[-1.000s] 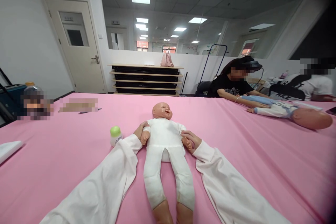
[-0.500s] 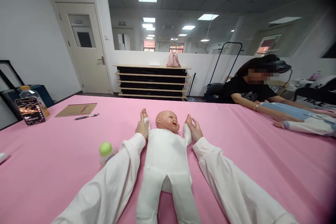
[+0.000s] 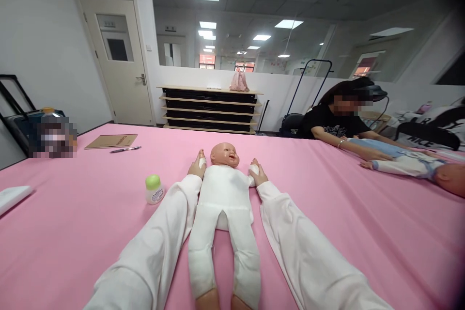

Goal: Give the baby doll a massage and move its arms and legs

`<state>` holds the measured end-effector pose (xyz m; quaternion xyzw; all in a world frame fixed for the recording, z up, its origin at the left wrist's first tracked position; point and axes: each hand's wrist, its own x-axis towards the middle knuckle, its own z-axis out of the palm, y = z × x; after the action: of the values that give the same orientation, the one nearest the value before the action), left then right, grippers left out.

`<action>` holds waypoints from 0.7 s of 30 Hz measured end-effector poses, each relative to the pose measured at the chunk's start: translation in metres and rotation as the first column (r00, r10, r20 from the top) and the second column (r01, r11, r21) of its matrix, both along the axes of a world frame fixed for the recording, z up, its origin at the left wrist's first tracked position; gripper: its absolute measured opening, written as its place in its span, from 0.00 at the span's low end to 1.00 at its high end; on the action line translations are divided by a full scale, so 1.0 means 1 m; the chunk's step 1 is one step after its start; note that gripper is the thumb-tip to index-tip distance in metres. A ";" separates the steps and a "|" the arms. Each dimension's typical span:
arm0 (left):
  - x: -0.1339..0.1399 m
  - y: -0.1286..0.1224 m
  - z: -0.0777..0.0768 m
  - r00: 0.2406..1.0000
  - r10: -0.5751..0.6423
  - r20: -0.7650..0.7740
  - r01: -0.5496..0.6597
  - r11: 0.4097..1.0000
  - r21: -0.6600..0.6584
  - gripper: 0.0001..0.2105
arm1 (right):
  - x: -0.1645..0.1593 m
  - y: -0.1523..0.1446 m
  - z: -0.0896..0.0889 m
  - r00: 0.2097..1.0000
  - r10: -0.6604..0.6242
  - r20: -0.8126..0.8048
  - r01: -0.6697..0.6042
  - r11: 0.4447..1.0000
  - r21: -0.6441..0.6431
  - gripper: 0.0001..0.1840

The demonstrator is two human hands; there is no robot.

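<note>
Doll (image 3: 224, 193) is laid face up at centre of frame on the pink-covered tabletop (image 3: 312, 198), head toward the far edge, legs toward the bottom of frame. Both arms are bent up beside the head.

Grip: one arm is held per side. Left hand (image 3: 197, 169): fingers closed around the arm left of the head, small hand poking out above. Right hand (image 3: 259, 176): fingers closed around the arm right of the head, same layout. No wide gap seen on either side; fingertips partly hidden, so squeeze force can't be told.

Handling, as judged from here: both arms should be moved together, at matched height and pace, so the torso isn't twisted. Grip best kept light and around the cloth sleeve, not the hard little hand. Limbs look soft-jointed, so a sharp tug could drag the whole body or stress the shoulders. Torso to be left flat and straight.

Clearance: green-lidded jar (image 3: 155, 190) is just beside the left sleeve (image 3: 160, 223), so a wide elbow swing could knock it over. Pen (image 3: 126, 149) and notebook (image 3: 111, 141) are well apart, upper left. Second doll (image 3: 403, 160), handled by a co-worker (image 3: 332, 123), is well apart at right of frame.
</note>
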<state>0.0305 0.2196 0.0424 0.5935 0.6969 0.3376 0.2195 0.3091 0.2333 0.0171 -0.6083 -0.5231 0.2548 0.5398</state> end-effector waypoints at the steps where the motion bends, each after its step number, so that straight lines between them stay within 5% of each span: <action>1: 0.000 -0.001 -0.001 1.000 0.007 0.007 -0.007 1.000 0.012 0.29 | -0.001 -0.003 -0.001 1.000 -0.010 -0.005 0.010 1.000 0.003 0.37; 7: -0.004 -0.003 0.001 0.987 0.006 0.162 -0.022 0.995 0.097 0.28 | -0.004 -0.020 0.007 0.996 -0.054 -0.076 0.061 0.995 0.082 0.44; 10: -0.011 -0.010 0.008 0.963 0.063 0.263 -0.108 0.981 0.160 0.35 | 0.001 -0.041 0.019 0.995 0.037 -0.095 -0.011 0.966 0.258 0.47; 13: -0.021 -0.030 0.013 0.934 -0.003 0.356 -0.108 0.950 0.292 0.39 | 0.012 -0.069 0.026 0.987 0.155 -0.050 -0.125 0.916 0.381 0.47; 17: -0.037 -0.072 0.010 0.945 -0.141 0.295 -0.018 0.878 0.478 0.25 | 0.030 -0.100 0.020 0.964 0.254 0.082 -0.264 0.859 0.439 0.42; 21: -0.049 -0.108 -0.005 0.928 -0.372 0.008 0.316 0.799 0.512 0.15 | 0.049 -0.113 0.006 0.939 0.325 0.111 -0.343 0.871 0.352 0.29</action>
<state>-0.0188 0.1119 0.0375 0.7274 0.4523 0.4930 0.1524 0.3580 0.1202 0.0229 -0.4034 -0.6713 0.2275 0.5787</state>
